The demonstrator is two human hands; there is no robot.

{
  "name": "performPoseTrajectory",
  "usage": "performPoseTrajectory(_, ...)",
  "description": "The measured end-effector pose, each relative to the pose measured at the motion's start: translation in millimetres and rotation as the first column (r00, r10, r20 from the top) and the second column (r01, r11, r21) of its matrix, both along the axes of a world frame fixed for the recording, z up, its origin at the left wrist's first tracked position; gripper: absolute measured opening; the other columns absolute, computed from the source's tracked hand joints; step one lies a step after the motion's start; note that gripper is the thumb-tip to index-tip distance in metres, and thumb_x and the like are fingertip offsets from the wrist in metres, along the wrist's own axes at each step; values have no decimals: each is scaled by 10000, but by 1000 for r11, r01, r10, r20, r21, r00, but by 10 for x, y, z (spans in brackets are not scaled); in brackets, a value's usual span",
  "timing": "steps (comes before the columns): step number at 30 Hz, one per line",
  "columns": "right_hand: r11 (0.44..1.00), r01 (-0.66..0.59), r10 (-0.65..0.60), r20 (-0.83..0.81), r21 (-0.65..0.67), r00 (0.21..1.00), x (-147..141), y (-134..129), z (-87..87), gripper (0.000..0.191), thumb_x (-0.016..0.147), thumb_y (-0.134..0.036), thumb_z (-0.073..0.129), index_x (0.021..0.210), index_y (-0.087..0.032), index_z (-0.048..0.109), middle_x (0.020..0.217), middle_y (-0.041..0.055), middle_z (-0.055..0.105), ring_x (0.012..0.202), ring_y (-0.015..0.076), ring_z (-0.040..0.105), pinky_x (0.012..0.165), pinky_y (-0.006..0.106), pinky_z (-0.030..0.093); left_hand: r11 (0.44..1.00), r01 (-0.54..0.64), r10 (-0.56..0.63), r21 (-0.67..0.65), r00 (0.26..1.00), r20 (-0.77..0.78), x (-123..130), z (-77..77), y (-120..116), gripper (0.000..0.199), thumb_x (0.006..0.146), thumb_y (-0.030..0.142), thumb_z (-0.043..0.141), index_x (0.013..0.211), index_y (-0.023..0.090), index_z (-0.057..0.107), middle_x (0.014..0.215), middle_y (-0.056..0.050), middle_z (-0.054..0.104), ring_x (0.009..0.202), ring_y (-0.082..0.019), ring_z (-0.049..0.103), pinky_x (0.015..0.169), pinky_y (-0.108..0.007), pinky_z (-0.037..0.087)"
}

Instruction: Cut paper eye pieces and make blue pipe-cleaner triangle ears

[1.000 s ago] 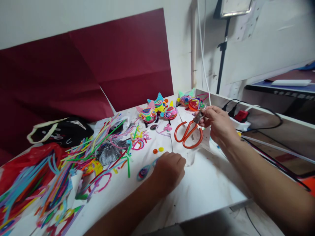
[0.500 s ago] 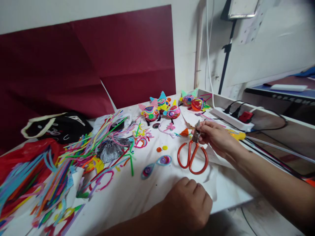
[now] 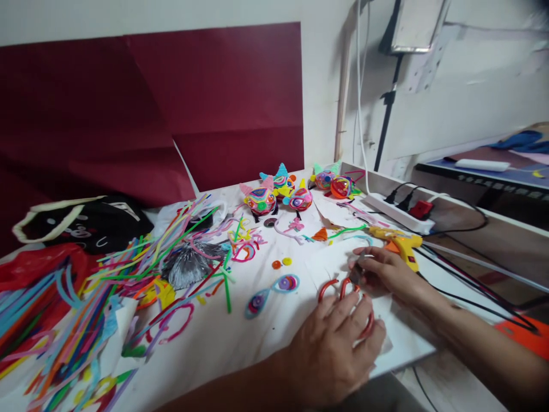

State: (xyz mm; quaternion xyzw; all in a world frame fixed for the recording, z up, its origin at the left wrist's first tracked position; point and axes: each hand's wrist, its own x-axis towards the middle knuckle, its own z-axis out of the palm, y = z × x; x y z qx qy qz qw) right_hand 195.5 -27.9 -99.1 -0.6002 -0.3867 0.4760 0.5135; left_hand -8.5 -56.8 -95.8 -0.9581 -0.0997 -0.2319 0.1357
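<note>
A pair of scissors (image 3: 330,287) with red-orange loop handles is between my two hands, over the white table. My right hand (image 3: 383,270) pinches it at the metal blades and pivot, which the fingers partly cover. From below, my left hand (image 3: 337,343) curls its fingers over the handle loops, hiding much of them. To the left of the hands lies a light-blue figure-eight pipe-cleaner piece (image 3: 266,293), with a coiled disc in each loop. Small orange and yellow discs (image 3: 286,261) lie above it. White paper (image 3: 330,260) is beneath the right hand.
Colourful pipe cleaners (image 3: 92,337) cover the left side, beside a silver tinsel-like bundle (image 3: 193,264) and a black bag (image 3: 86,223). Several decorated fish-like balls (image 3: 260,199) stand at the back. On the right are a yellow glue gun (image 3: 401,246), a power strip (image 3: 398,213) and cables.
My right hand has lowered the scissors toward the table. My left hand has gone from a fist to reaching over the handles. The view has shifted, showing more of the glue gun.
</note>
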Motion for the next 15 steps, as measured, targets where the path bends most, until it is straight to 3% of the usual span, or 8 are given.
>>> performPoseTrajectory(2,998,-64,65,218,-9,974,101,-26,-60,376,715,-333,562,1054,-186,493,718,38,644,425,129,496,392,247,363,989,-28,18,-144,997,-72,7,8,19,505,844,390,497,1280,145,428,1314,-144,467,1232,-266,388,986,-424,357)
performPoseTrajectory(3,996,-89,86,370,-8,925,154,-45,-75,402,737,-350,543,1097,-177,488,745,52,650,434,140,509,401,261,374,979,-35,17,-200,995,-95,7,13,27,515,837,400,506,1279,149,423,1292,-142,485,1214,-257,407,971,-412,373)
performPoseTrajectory(5,992,-118,48,697,52,716,240,-82,-55,412,767,-369,527,1134,-185,506,893,93,660,502,163,561,481,300,431,962,-36,5,-270,994,-113,2,15,42,486,832,398,518,1249,161,439,1232,-132,525,1177,-243,441,943,-394,394)
performPoseTrajectory(7,977,-165,-51,905,133,423,261,-91,41,368,790,-361,516,1118,-198,550,1023,121,640,602,191,602,586,334,460,953,-24,-12,-302,993,-117,-4,9,53,440,832,390,522,1207,169,465,1181,-121,552,1155,-241,454,934,-396,397)
performPoseTrajectory(8,970,-193,-79,946,145,313,240,-71,112,335,809,-345,496,1101,-199,570,1037,126,639,639,204,613,609,337,461,950,-17,-20,-312,993,-116,-7,5,57,422,833,386,521,1192,169,474,1160,-116,561,1147,-241,457,935,-398,394)
performPoseTrajectory(11,948,-316,8,993,31,122,84,133,338,251,853,-283,441,1020,-218,617,959,93,669,751,226,634,656,315,456,944,-15,-22,-328,994,-109,-18,7,57,400,845,385,502,1173,156,485,1126,-111,568,1138,-247,454,954,-406,372)
performPoseTrajectory(15,896,-403,141,981,-185,-135,-129,681,438,312,859,-256,448,1139,-203,575,1117,121,621,964,247,604,759,307,446,944,-20,-23,-331,992,-125,-42,45,39,391,879,377,439,1189,142,477,1117,-99,564,1138,-244,446,972,-392,349)
